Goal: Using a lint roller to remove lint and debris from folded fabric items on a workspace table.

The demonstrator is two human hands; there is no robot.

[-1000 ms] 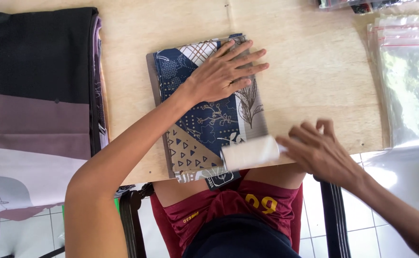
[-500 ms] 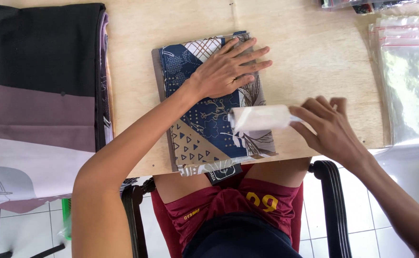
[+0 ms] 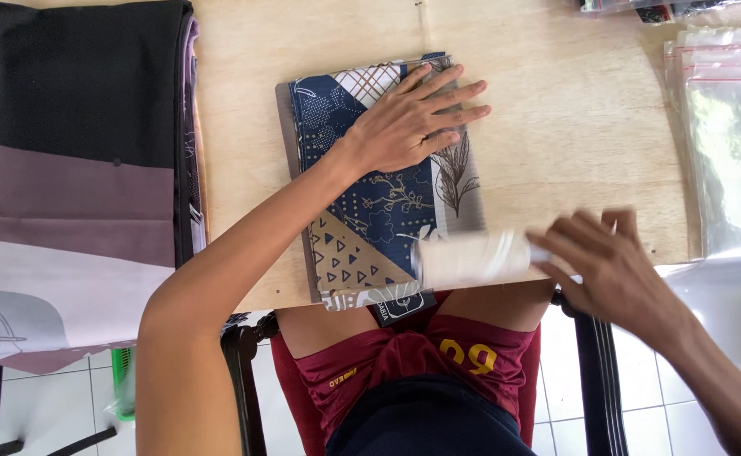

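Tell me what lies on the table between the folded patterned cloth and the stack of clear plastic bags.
In the head view, only bare wooden tabletop lies between the folded cloth and the plastic bags; nearer the table's front edge, the right hand crosses it.

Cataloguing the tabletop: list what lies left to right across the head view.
Stack of dark and mauve fabric → folded patterned cloth under the left hand → white roller in the right hand → clear zip bags.

Two hands: left hand [image 3: 408, 122], right hand [image 3: 611, 266].
One folded patterned cloth [image 3: 370, 211] on table.
One white roller [image 3: 472, 258], blurred.
One wooden table [image 3: 573, 127].
One stack of dark and mauve fabric [image 3: 66, 152] at left edge.
One pile of clear zip bags [image 3: 729, 135] at right edge, number within pile unclear.
One chair [image 3: 594, 380], partly seen.
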